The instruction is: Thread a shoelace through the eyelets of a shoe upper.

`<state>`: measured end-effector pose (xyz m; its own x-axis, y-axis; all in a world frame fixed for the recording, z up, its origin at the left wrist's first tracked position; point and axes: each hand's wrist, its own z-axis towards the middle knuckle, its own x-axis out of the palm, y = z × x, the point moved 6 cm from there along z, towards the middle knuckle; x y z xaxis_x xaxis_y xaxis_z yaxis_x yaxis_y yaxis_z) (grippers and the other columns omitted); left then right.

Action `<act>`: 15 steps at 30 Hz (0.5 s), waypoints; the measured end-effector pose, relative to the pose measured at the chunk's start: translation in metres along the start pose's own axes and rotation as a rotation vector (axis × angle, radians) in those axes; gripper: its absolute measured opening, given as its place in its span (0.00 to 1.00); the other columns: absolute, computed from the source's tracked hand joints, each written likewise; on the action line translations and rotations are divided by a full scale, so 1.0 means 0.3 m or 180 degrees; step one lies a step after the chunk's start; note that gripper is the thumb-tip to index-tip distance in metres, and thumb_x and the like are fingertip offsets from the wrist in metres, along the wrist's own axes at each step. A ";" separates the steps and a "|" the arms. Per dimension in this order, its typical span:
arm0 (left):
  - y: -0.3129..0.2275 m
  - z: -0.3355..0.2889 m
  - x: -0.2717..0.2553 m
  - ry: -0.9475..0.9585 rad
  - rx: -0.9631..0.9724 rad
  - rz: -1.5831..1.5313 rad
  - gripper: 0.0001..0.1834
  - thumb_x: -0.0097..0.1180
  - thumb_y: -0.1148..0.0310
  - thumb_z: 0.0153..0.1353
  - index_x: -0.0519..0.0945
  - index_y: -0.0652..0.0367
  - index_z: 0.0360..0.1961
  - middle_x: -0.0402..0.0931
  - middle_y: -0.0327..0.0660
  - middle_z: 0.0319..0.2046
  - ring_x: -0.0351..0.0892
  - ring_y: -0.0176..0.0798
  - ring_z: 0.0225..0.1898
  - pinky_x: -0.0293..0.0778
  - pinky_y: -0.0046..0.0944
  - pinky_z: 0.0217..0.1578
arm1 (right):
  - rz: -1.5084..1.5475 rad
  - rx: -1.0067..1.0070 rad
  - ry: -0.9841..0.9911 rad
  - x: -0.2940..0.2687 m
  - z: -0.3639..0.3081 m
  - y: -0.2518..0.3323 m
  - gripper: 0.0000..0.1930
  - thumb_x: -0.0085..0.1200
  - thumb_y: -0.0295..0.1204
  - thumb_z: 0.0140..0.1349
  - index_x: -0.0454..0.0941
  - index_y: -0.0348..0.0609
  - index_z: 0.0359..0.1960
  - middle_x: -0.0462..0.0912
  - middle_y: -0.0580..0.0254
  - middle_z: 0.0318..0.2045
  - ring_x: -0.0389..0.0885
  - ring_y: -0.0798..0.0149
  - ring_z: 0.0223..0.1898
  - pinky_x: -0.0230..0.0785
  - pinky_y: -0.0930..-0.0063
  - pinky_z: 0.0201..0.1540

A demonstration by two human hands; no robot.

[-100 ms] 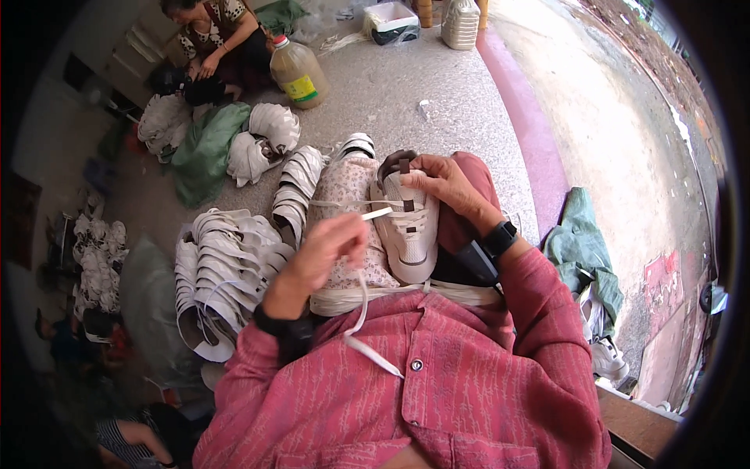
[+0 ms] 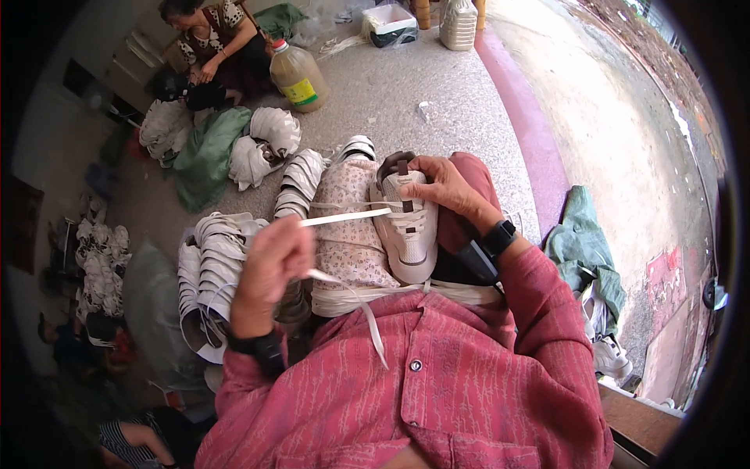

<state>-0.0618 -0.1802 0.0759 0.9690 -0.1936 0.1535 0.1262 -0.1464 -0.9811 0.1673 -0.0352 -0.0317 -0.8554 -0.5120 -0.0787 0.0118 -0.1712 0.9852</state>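
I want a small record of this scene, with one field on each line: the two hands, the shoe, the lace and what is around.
Left hand: closed around white lace
Right hand: grip at the tongue of the shoe
Shoe: pale, brown collar, toe toward the wearer
Lace: straight between left hand and shoe
Beside shoe: flowered cloth
Left: stacked white shoe parts
Background: another person, jug

- Cannot see left hand (image 2: 275, 262) sharply, blurred.
- Cannot see top of pale jug (image 2: 458, 30), cut off by upper edge.
- Cannot make out white pile (image 2: 104, 254) at far left in detail, too small and dim.
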 end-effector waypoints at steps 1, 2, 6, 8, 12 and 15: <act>-0.079 -0.043 -0.023 -0.0074 0.0440 0.0065 0.21 0.45 0.55 0.70 0.66 0.54 0.22 0.57 0.30 0.14 0.55 0.27 0.14 0.55 0.28 0.16 | -0.0007 -0.0008 -0.0020 -0.004 -0.003 -0.009 0.18 0.69 0.38 0.51 0.79 0.35 0.34 0.79 0.71 0.25 0.73 0.78 0.29 0.69 0.80 0.32; -0.166 -0.107 -0.045 -0.0195 0.0892 0.0149 0.21 0.45 0.55 0.71 0.64 0.53 0.21 0.55 0.29 0.12 0.53 0.27 0.12 0.54 0.29 0.14 | -0.0023 0.0043 -0.0004 0.005 0.003 -0.012 0.19 0.70 0.38 0.50 0.80 0.34 0.34 0.79 0.69 0.26 0.74 0.77 0.29 0.69 0.79 0.33; -0.376 -0.281 -0.161 -0.0156 0.2007 -0.0342 0.17 0.45 0.57 0.70 0.65 0.55 0.26 0.67 0.37 0.30 0.66 0.31 0.29 0.65 0.31 0.27 | -0.0192 0.0064 -0.0045 -0.016 0.014 -0.024 0.19 0.70 0.35 0.48 0.80 0.33 0.36 0.81 0.66 0.27 0.75 0.76 0.29 0.70 0.78 0.34; -0.449 -0.368 -0.196 -0.0397 0.2529 -0.0447 0.14 0.46 0.60 0.70 0.67 0.57 0.29 0.66 0.41 0.45 0.65 0.35 0.46 0.66 0.38 0.46 | -0.0151 0.0101 -0.0057 -0.012 0.010 -0.013 0.19 0.69 0.35 0.49 0.80 0.33 0.37 0.81 0.66 0.27 0.75 0.76 0.30 0.70 0.78 0.35; -0.570 -0.453 -0.118 0.0295 0.3102 -0.1638 0.10 0.49 0.68 0.67 0.68 0.60 0.28 0.66 0.40 0.38 0.65 0.36 0.42 0.61 0.38 0.51 | -0.0096 0.0106 -0.0006 0.007 0.013 0.018 0.18 0.69 0.34 0.49 0.80 0.33 0.37 0.81 0.68 0.29 0.75 0.77 0.32 0.70 0.79 0.37; -0.601 -0.429 -0.066 0.0810 0.2705 -0.2183 0.18 0.48 0.70 0.65 0.69 0.55 0.15 0.66 0.37 0.28 0.68 0.33 0.32 0.62 0.35 0.37 | -0.0148 0.0110 0.0029 -0.001 0.012 0.020 0.15 0.68 0.35 0.52 0.79 0.37 0.35 0.80 0.72 0.29 0.73 0.80 0.32 0.68 0.81 0.36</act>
<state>-0.1311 -0.2750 0.2649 0.5794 -0.5332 0.6164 0.8149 0.3926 -0.4264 0.1657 -0.0331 -0.0252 -0.8499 -0.5117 -0.1258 -0.0459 -0.1659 0.9851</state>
